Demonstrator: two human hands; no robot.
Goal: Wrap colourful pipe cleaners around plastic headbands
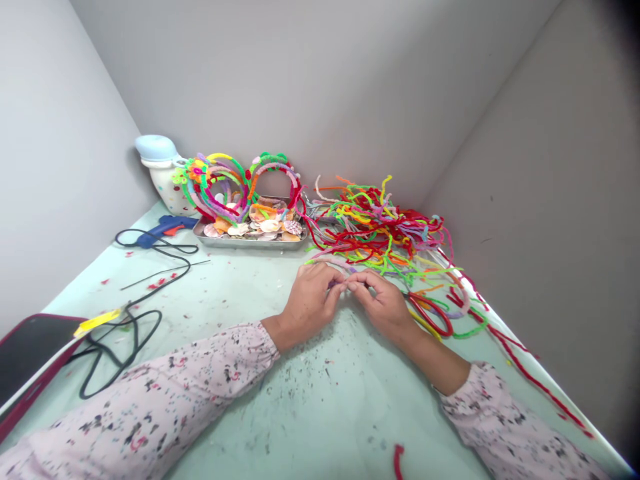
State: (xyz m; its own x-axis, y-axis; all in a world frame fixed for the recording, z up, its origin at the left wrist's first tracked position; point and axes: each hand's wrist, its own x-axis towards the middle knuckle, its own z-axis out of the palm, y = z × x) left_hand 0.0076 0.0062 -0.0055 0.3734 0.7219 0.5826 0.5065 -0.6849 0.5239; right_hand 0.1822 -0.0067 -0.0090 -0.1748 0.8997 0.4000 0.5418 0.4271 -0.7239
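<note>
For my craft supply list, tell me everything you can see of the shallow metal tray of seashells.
The shallow rectangular metal tray has a silvery raised rim and rests flat at the back of the pale green tabletop. It holds a heap of cream, orange and pinkish seashells. Multicoloured pipe-cleaner hoops rise behind it and hide much of its far side, and red pipe cleaners reach its right end in this view.

A metal tray (250, 243) of seashells (269, 226) is sitting at 12 o'clock on the table (235, 293), with pipe cleaners (375, 230) sprawling at 1 o'clock and a glue gun (163, 230) lying at 10 o'clock.
</note>
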